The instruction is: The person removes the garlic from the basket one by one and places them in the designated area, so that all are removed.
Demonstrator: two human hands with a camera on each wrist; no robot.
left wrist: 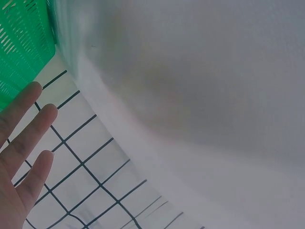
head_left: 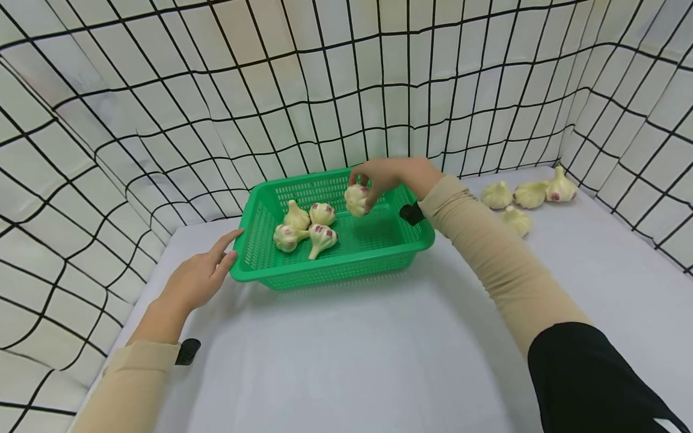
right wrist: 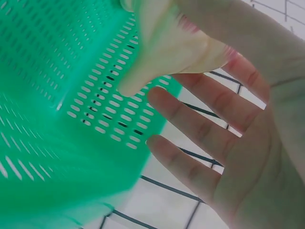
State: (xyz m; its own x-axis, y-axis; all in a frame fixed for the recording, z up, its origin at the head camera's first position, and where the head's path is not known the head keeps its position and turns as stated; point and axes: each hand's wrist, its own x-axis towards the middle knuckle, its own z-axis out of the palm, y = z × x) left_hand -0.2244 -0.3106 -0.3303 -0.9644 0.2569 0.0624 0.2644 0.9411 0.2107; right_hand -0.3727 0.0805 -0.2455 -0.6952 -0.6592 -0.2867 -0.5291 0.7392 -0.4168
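Observation:
A green plastic basket (head_left: 335, 276) with perforated walls stands on the white table. Over its right half, my right hand (head_left: 383, 174) holds a garlic bulb (head_left: 355, 201) between thumb and fingers. In the right wrist view the bulb (right wrist: 174, 52) points its stem down, and the other fingers are spread beside it. Several garlic bulbs (head_left: 296, 215) lie grouped in the left half of the basket. My left hand (head_left: 197, 276) rests its fingertips at the basket's left rim, its fingers loosely extended. The left wrist view has those fingers (left wrist: 28, 131) apart, close to the green wall.
To the right of the basket, several more garlic bulbs (head_left: 530, 194) lie on the white tabletop (head_left: 346, 361), beyond my right forearm. A white wall covering with a black grid (head_left: 379, 96) rises behind the basket and along both sides.

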